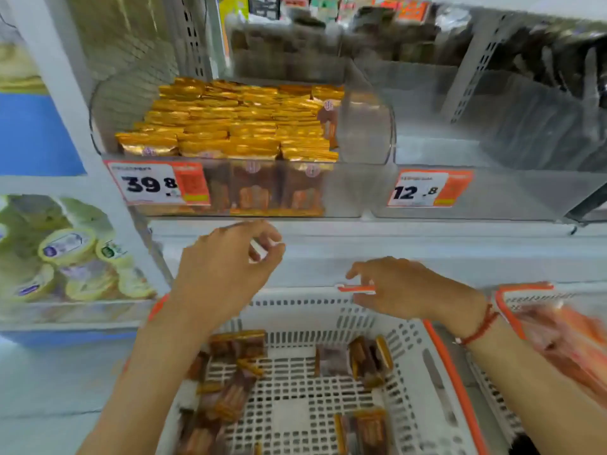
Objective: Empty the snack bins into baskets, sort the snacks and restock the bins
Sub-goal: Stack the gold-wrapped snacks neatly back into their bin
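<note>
Shop shelving fills the upper frame. Both hands hover empty, left hand (226, 267) loosely curled, right hand (404, 287) relaxed; snack packets (226, 402) lie below in the basket (410, 372), nearer the left.

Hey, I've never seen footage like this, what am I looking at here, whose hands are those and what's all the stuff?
One picture, from a camera worn on a person's head, looking down at a shop shelf. No machine: the left hand and right hand are the person's own, over a white basket holding a few brown snack packs. Above, a clear bin is packed with gold-topped snack packs, priced 39.8; the bin beside it looks empty. Both hands seem to pinch something small, but blur hides what.
</note>
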`<state>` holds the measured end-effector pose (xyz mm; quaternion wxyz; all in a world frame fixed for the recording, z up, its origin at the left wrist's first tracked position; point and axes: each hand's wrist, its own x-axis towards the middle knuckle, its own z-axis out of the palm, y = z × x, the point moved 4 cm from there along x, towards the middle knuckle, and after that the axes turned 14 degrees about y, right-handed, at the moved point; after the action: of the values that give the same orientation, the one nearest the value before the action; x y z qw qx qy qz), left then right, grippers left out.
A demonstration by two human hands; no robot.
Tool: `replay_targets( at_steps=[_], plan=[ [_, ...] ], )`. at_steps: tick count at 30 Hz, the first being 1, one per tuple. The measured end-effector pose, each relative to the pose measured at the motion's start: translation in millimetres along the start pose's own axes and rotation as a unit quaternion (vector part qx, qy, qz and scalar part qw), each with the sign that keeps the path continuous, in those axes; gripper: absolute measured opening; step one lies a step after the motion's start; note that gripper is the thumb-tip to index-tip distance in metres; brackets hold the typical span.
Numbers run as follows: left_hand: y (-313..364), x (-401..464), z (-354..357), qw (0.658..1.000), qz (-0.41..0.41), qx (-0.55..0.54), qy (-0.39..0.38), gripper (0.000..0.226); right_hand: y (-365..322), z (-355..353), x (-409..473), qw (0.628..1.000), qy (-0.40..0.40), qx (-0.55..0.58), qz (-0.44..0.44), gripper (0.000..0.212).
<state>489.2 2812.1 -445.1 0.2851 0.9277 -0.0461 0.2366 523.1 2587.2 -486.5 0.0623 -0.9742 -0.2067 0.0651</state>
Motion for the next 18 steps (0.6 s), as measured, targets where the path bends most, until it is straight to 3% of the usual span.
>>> replay_targets(
  at_steps=[1, 3, 5, 7, 9, 11, 13, 15, 18],
  plan=[
    [-22, -19, 21, 0.998, -0.043, 0.0, -0.048, 0.006, 2, 25, 0, 0.999, -0.029, 0.017, 0.015, 0.037],
    [-67, -60, 66, 0.984, -0.138, -0.016, -0.108, 0.005, 7, 77, -2, 0.997, 0.001, 0.07, 0.027, 0.027],
    [-106, -104, 108, 0.97, -0.213, -0.03, -0.115, 0.01, 13, 135, -10, 0.997, 0.01, 0.074, 0.025, 0.023],
    [-133, -145, 136, 0.958, -0.265, -0.009, -0.106, 0.015, 13, 190, -21, 0.995, -0.042, 0.086, 0.021, 0.028],
    [-153, -180, 159, 0.953, -0.278, 0.009, -0.122, 0.023, 13, 239, -33, 0.989, -0.114, 0.084, 0.031, 0.044],
    [-169, -206, 178, 0.953, -0.259, 0.044, -0.152, 0.02, 18, 278, -46, 0.985, -0.166, 0.011, 0.042, 0.057],
    [-188, -222, 197, 0.945, -0.24, 0.107, -0.194, 0.041, 24, 304, -66, 0.974, -0.211, -0.053, 0.056, 0.067],
    [-199, -226, 206, 0.931, -0.25, 0.152, -0.22, 0.053, 30, 318, -85, 0.974, -0.208, -0.072, 0.057, 0.072],
    [-202, -218, 212, 0.91, -0.264, 0.2, -0.25, 0.053, 40, 324, -95, 0.982, -0.173, -0.047, 0.056, 0.069]
  ],
)
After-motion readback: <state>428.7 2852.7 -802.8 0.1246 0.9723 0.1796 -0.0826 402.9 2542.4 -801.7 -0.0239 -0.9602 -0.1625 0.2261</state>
